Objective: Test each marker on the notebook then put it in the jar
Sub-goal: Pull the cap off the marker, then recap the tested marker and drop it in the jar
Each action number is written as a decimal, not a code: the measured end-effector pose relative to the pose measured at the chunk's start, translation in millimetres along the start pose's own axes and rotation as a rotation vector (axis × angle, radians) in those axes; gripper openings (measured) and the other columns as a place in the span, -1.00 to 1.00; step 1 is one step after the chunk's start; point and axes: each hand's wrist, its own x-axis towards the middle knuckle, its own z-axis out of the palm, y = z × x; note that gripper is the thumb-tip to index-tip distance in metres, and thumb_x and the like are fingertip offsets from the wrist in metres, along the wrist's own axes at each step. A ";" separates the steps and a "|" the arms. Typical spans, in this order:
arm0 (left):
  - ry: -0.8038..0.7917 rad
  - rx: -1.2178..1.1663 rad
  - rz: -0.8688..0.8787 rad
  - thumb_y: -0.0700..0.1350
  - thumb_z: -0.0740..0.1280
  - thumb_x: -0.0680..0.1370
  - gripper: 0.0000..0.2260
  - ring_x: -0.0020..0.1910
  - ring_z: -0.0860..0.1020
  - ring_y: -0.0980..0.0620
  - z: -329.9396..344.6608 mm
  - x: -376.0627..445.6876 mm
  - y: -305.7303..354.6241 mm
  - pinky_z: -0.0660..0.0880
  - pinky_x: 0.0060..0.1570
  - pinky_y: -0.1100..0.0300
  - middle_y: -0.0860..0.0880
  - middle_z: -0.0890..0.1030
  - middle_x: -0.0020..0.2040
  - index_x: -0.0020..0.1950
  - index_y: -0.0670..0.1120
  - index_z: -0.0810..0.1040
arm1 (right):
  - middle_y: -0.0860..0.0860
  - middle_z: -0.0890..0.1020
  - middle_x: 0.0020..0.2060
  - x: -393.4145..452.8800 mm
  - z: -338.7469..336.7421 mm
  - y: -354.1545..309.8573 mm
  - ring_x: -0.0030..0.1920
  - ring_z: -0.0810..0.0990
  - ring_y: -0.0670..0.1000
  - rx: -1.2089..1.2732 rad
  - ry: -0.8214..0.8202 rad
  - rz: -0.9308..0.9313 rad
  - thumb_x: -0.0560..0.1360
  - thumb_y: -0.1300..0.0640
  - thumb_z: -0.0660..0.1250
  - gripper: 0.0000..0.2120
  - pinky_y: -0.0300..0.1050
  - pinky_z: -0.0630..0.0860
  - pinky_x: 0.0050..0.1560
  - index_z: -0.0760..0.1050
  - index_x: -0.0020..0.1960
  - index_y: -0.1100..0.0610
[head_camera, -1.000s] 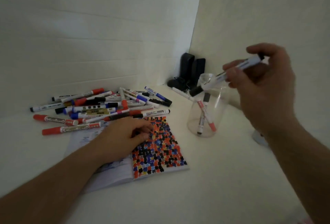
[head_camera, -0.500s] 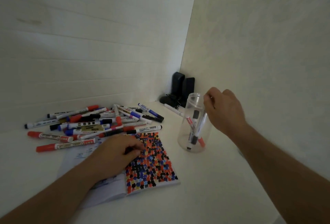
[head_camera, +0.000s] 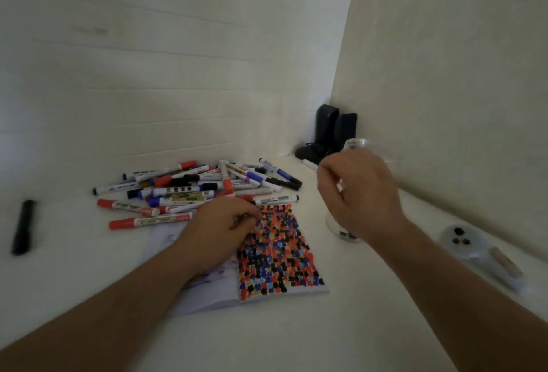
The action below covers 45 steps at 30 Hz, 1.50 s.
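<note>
**A:** Right, we're looking down at the right hand (head_camera: 360, 193), raised in front of the jar (head_camera: 366, 149). Fingers loosely curled, and we can see nothing in them.

**B:** Agreed, it looks empty to us. The left hand (head_camera: 221, 230) lies on the notebook (head_camera: 278, 253), fingers bent down against the page, pinning it flat.

**A:** So what could go wrong from here?

**B:** The jar, we'd say. It's clear plastic, probably light, and nearly hidden behind that right hand. A careless swing toward the pile of markers (head_camera: 192, 190) could clip the rim and tip it, spilling whatever is inside.

**A:** And the pile itself?

**B:** Loose, crossing, stacked on each other. Pull one from underneath and the round barrels may roll off across the table (head_camera: 296, 336). There's also a white marker (head_camera: 310, 165) lying just beyond the hand, easy to knock.

**A:** Any worry about the page?

**B:** It's crammed with red, black, blue and yellow blots. We judge there's little bare paper left, so a fresh test mark could be hard to read.

**A:** How do the markers look?

**B:** White barrels with printed labels, caps in red, blue and black. They lie just behind the notebook, one touching its far edge. Away at the left lies a black marker (head_camera: 22, 227), well apart.
</note>
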 end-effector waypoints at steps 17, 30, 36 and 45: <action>-0.029 0.361 -0.396 -0.02 0.48 0.55 -0.82 -0.01 0.56 0.01 -101.2 -57.7 -95.5 0.41 -0.04 0.12 0.10 0.60 0.00 0.07 0.12 0.53 | -0.17 0.63 -0.15 -43.1 77.8 -21.5 -0.12 0.58 -0.17 0.577 -0.447 0.676 0.64 -0.11 0.29 -0.90 -0.22 0.45 -0.17 0.54 -0.02 -0.17; -0.315 -0.088 -0.209 -0.01 0.13 0.74 -0.83 -0.03 0.54 -0.13 -65.7 -30.2 -15.6 0.58 0.04 -0.20 0.04 0.58 -0.04 0.17 0.20 0.50 | -0.07 0.64 -0.23 -42.0 57.4 -29.7 -0.21 0.57 -0.09 0.779 -0.502 0.508 0.47 -0.26 0.44 -0.74 -0.12 0.57 -0.18 0.61 0.14 -0.26; -0.299 -0.025 0.085 0.14 0.11 0.72 -0.76 0.09 0.57 0.19 -20.2 -12.3 21.1 0.57 0.10 0.07 0.17 0.62 0.13 0.34 0.24 0.46 | -0.10 0.74 -0.10 -40.9 50.5 -50.3 -0.18 0.69 -0.08 1.231 -0.353 0.529 0.51 -0.06 0.38 -0.72 -0.27 0.60 -0.17 0.67 0.18 -0.03; -0.200 0.023 0.124 0.26 0.07 0.66 -0.64 -0.28 0.52 0.14 2.9 -11.0 2.7 0.49 -0.27 0.06 0.12 0.56 -0.24 0.21 0.13 0.55 | -0.06 0.70 -0.28 -41.7 56.4 -54.3 -0.31 0.61 -0.10 1.278 -0.378 0.677 0.60 0.12 0.40 -0.85 -0.27 0.52 -0.30 0.70 0.13 0.00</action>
